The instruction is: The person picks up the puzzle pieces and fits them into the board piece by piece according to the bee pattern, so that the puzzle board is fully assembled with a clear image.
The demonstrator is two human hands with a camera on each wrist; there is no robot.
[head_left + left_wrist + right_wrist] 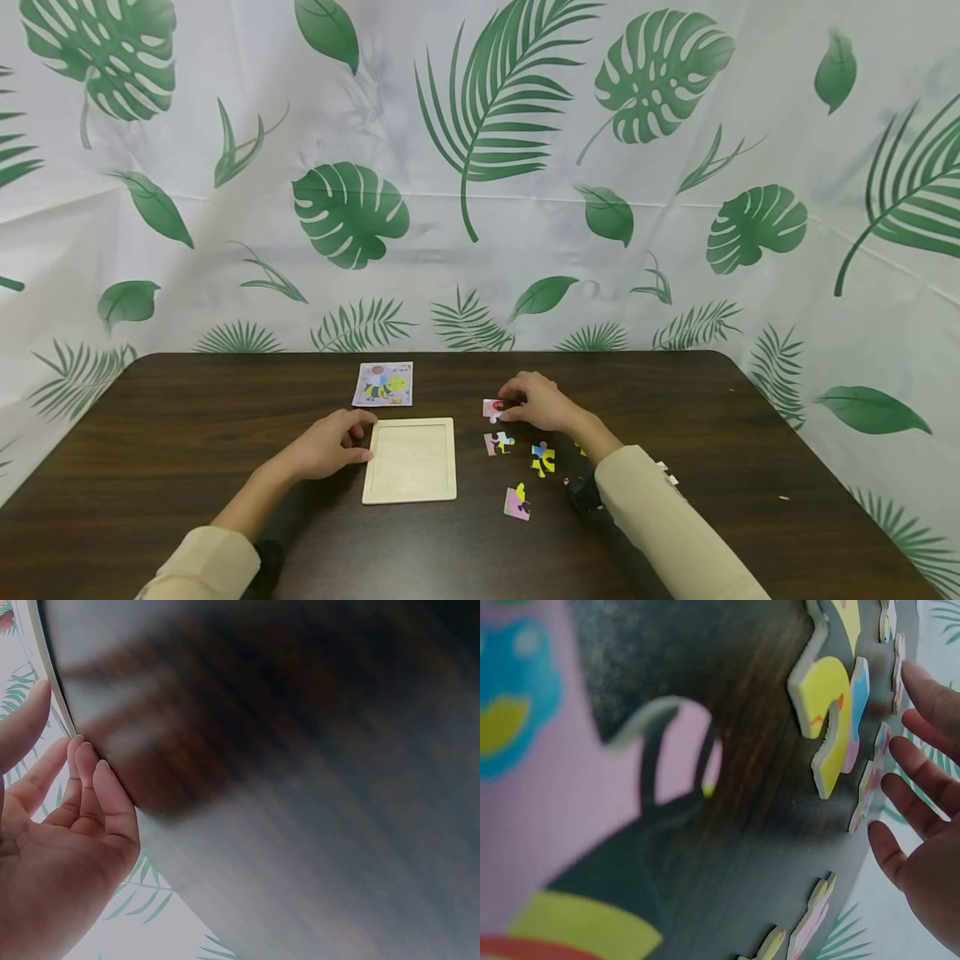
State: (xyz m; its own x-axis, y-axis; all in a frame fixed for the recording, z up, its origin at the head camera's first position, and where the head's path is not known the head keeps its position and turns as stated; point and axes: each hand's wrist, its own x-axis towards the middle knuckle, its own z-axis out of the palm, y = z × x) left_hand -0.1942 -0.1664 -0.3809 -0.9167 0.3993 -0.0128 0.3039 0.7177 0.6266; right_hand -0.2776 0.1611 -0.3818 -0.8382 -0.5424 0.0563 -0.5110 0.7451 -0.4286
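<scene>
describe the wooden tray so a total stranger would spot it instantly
On the dark brown table, find the person's left hand. Just right of that hand lies the wooden tray, pale and square. Unlike the printed bee card beyond it and the colourful puzzle pieces to its right, it is bare, unprinted wood.

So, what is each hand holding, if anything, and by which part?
Left hand touches the tray along its left edge, no clear grip; whether the right hand pinches the nearest piece cannot be told.
</scene>
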